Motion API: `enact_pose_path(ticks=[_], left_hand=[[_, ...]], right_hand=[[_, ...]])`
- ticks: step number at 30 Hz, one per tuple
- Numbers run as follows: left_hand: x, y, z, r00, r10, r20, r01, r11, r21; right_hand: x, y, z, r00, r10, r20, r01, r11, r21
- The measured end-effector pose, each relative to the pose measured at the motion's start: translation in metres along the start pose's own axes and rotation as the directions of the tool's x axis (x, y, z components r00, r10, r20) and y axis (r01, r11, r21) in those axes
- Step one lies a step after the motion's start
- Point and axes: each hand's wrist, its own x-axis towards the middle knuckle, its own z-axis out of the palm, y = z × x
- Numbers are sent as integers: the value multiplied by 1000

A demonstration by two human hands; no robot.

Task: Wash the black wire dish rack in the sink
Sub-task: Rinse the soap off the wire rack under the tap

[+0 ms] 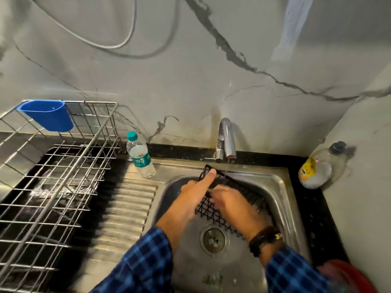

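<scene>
On my right hand [230, 203], motion blur hides the fingers, so I cannot tell their grip; the hand covers the middle of the black wire dish rack [211, 212]. My left hand [195, 190] clamps its fingers on the rack's far corner, thumb on top. The rack stands tilted inside the sink [281, 183], open basin nearer me. Thin black diamond mesh.

Left hand [195, 187] grips the rack [208, 210], thumb outstretched; right hand [230, 200] curls fingers onto it.
</scene>
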Motion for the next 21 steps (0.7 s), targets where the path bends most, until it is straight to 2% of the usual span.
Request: enact_pose_path(ticks=[2, 3, 6, 7, 8, 10, 11, 12, 13, 14, 15, 16, 17, 18, 19, 21], left_hand=[[3, -1, 3, 998, -47, -44, 53, 988, 142], [5, -4, 3, 996, -74, -54, 82, 981, 176], [11, -25, 1, 997, -68, -33, 75, 962, 264], [13, -31, 0, 999, -31, -28, 37, 961, 273], [15, -35, -1, 1000, 4, -28, 3, 970, 243], [18, -40, -13, 999, 45, -25, -42, 994, 106], [20, -43, -22, 998, 55, -29, -54, 998, 27], [23, -47, -32, 998, 53, -23, -54, 998, -45], [28, -52, -41, 999, 51, -8, -51, 993, -110], [32, -58, -48, 999, 45, 11, -43, 989, -141], [36, -62, -51, 999, 43, 24, -40, 989, -140], [37, -66, -51, 998, 43, 41, -38, 993, -112], [39, -69, -48, 998, 37, 52, -32, 995, -96], [40, -72, -44, 998, 28, 59, -22, 995, -94], [43, -73, -40, 998, 22, 59, -15, 994, -107], [46, -74, -33, 997, 2, 82, 12, 985, -170]], right_hand=[[-3, 2, 9, 995, -77, 57, 83, 990, -116], [-5, 6, 12, 990, -118, 72, 132, 963, -233], [-9, 15, 13, 960, -243, 137, 279, 801, -530], [-12, 13, 11, 950, -280, 136, 307, 778, -549], [-15, 13, 8, 958, -273, 92, 280, 809, -517], [-24, 30, -1, 981, -182, -70, 126, 866, -483], [-30, 44, -9, 966, -130, -222, -1, 860, -510], [-37, 64, -19, 920, -54, -388, -166, 844, -510], [-43, 79, -28, 856, 59, -514, -301, 864, -403], [-48, 93, -36, 804, 219, -554, -369, 913, -174], [-52, 96, -41, 792, 389, -470, -372, 918, 133], [-50, 95, -45, 799, 541, -260, -383, 793, 474], [-48, 90, -47, 781, 622, -53, -433, 601, 671], [-48, 87, -46, 764, 642, 65, -489, 510, 707], [-46, 87, -44, 757, 651, 49, -499, 528, 688], [-45, 91, -43, 746, 625, -230, -429, 714, 553]])
